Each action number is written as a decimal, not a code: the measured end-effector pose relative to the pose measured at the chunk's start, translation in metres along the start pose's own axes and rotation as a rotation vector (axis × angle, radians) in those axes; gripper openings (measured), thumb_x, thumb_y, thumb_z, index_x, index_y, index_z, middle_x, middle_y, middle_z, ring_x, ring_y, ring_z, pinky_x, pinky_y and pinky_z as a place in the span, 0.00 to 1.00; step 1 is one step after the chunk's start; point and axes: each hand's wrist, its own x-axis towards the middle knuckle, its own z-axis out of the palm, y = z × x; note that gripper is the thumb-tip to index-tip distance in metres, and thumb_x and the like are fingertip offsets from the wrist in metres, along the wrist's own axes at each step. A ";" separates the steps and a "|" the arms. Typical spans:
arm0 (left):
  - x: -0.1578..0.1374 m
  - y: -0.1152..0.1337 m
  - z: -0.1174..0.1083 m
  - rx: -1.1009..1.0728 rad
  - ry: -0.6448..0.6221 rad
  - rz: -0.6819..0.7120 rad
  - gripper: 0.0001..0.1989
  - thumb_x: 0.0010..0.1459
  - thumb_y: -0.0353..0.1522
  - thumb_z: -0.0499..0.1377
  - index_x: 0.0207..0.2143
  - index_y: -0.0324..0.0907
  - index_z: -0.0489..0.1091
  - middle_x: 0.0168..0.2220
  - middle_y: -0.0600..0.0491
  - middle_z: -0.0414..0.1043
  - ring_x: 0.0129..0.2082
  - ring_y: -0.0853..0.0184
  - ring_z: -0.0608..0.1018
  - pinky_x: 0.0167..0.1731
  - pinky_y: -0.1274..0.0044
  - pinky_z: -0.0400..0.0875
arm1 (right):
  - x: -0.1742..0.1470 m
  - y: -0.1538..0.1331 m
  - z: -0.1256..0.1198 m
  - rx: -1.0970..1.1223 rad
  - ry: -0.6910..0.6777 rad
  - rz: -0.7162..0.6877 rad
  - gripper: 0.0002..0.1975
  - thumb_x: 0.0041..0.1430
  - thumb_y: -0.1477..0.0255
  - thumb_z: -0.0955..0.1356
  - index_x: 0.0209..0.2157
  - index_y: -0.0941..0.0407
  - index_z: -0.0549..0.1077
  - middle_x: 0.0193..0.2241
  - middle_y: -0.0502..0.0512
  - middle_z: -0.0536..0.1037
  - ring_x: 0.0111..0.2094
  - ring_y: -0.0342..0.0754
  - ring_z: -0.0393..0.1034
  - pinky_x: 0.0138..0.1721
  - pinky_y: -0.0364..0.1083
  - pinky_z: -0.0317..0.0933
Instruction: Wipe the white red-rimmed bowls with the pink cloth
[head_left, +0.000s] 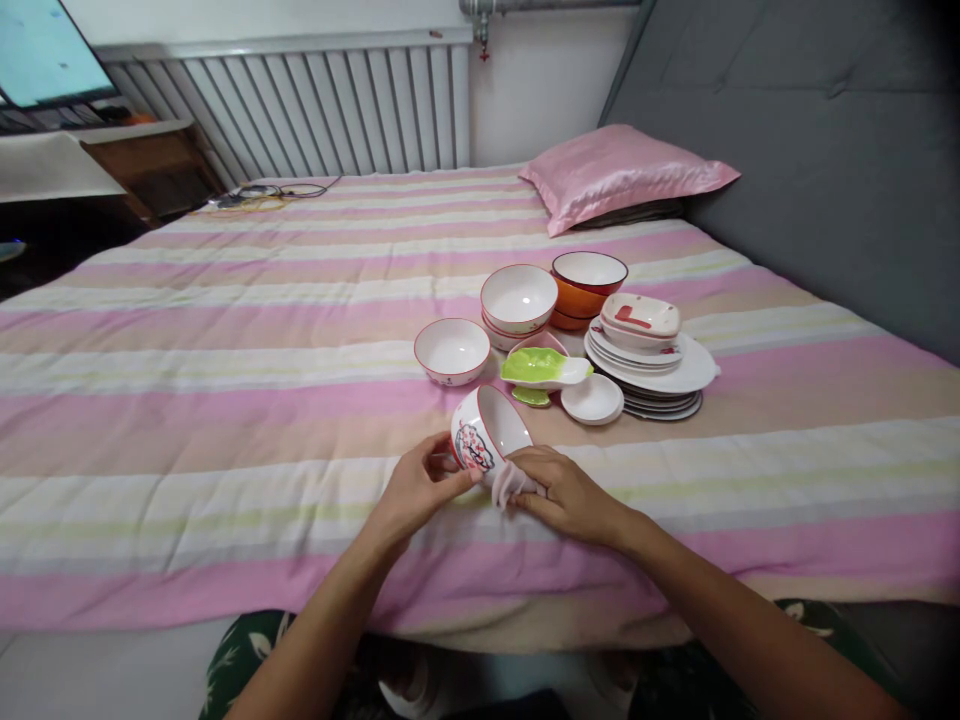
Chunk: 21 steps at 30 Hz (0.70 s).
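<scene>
A white bowl point(474, 432) with a red rim and a floral pattern is tilted on its side above the near part of the bed. My left hand point(420, 490) grips its base and outer wall. With my right hand point(566, 490) I press a pale pink cloth point(512, 484) over the bowl's near rim. Just beyond it stands another red-rimmed bowl point(452, 350), upright. To the right of that are a green leaf-shaped dish point(536, 367) and small white round dishes point(594, 398).
Behind are stacked red-rimmed bowls point(519, 298) and orange bowls point(577, 300). Stacked plates point(694, 368) carry square dishes point(641, 316) on the right. A pink pillow point(622, 175) lies by the grey headboard point(810, 150). Cables point(277, 192) lie at the bed's far left.
</scene>
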 end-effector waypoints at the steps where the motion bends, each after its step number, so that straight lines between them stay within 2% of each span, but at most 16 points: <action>1: 0.000 -0.002 -0.006 0.133 0.063 0.050 0.38 0.39 0.38 0.68 0.54 0.37 0.62 0.47 0.41 0.70 0.37 0.60 0.76 0.37 0.67 0.73 | 0.000 0.000 0.000 0.001 -0.005 -0.010 0.06 0.61 0.71 0.65 0.38 0.56 0.72 0.38 0.56 0.76 0.41 0.51 0.69 0.45 0.49 0.58; 2: 0.001 -0.003 -0.012 0.279 0.120 0.134 0.46 0.36 0.37 0.69 0.58 0.38 0.56 0.50 0.39 0.66 0.37 0.59 0.76 0.37 0.66 0.73 | 0.000 0.000 0.000 0.002 -0.007 -0.018 0.07 0.61 0.70 0.65 0.39 0.56 0.72 0.39 0.57 0.76 0.43 0.51 0.69 0.46 0.49 0.58; 4: 0.003 -0.005 -0.021 0.558 0.202 0.364 0.50 0.39 0.33 0.68 0.62 0.39 0.47 0.56 0.37 0.58 0.43 0.57 0.75 0.41 0.64 0.73 | 0.000 0.001 -0.001 0.002 -0.013 -0.037 0.08 0.61 0.70 0.65 0.39 0.57 0.72 0.40 0.58 0.77 0.45 0.51 0.69 0.48 0.50 0.58; 7: 0.007 -0.005 -0.024 0.944 0.295 0.730 0.43 0.49 0.28 0.62 0.64 0.43 0.44 0.63 0.37 0.49 0.56 0.53 0.67 0.49 0.63 0.69 | 0.000 0.002 -0.001 -0.025 -0.014 -0.062 0.09 0.60 0.70 0.65 0.41 0.57 0.72 0.41 0.59 0.77 0.46 0.52 0.68 0.49 0.51 0.58; 9: 0.009 -0.004 -0.021 1.118 0.270 0.942 0.37 0.54 0.25 0.58 0.63 0.44 0.46 0.64 0.38 0.48 0.60 0.52 0.61 0.53 0.63 0.64 | -0.001 0.001 -0.001 -0.054 -0.016 -0.083 0.11 0.59 0.71 0.65 0.44 0.57 0.72 0.44 0.59 0.76 0.47 0.53 0.68 0.50 0.53 0.58; 11: 0.010 -0.004 -0.016 1.206 0.194 1.083 0.32 0.57 0.23 0.54 0.62 0.45 0.49 0.63 0.39 0.50 0.62 0.54 0.58 0.56 0.63 0.61 | -0.002 -0.001 -0.001 -0.078 -0.026 -0.112 0.13 0.59 0.73 0.65 0.46 0.57 0.70 0.46 0.59 0.75 0.49 0.52 0.67 0.51 0.53 0.58; 14: 0.009 -0.007 -0.012 1.237 0.118 1.151 0.27 0.59 0.22 0.51 0.60 0.44 0.53 0.61 0.39 0.55 0.63 0.55 0.56 0.56 0.62 0.60 | -0.003 -0.004 -0.001 -0.093 -0.040 -0.145 0.14 0.59 0.73 0.65 0.48 0.57 0.70 0.46 0.60 0.75 0.49 0.51 0.67 0.51 0.52 0.58; 18: 0.011 -0.013 -0.014 1.182 0.109 1.112 0.22 0.58 0.24 0.52 0.55 0.45 0.58 0.51 0.44 0.66 0.63 0.55 0.57 0.55 0.61 0.63 | -0.002 -0.006 -0.003 -0.079 -0.025 -0.155 0.11 0.61 0.72 0.64 0.44 0.56 0.72 0.43 0.59 0.76 0.47 0.51 0.68 0.50 0.52 0.59; 21: 0.013 -0.016 -0.017 1.090 0.119 1.059 0.18 0.56 0.24 0.54 0.48 0.46 0.62 0.46 0.45 0.67 0.60 0.55 0.62 0.50 0.63 0.68 | -0.002 -0.008 -0.006 -0.036 0.018 -0.168 0.13 0.61 0.71 0.64 0.47 0.56 0.70 0.44 0.59 0.76 0.48 0.51 0.67 0.50 0.53 0.59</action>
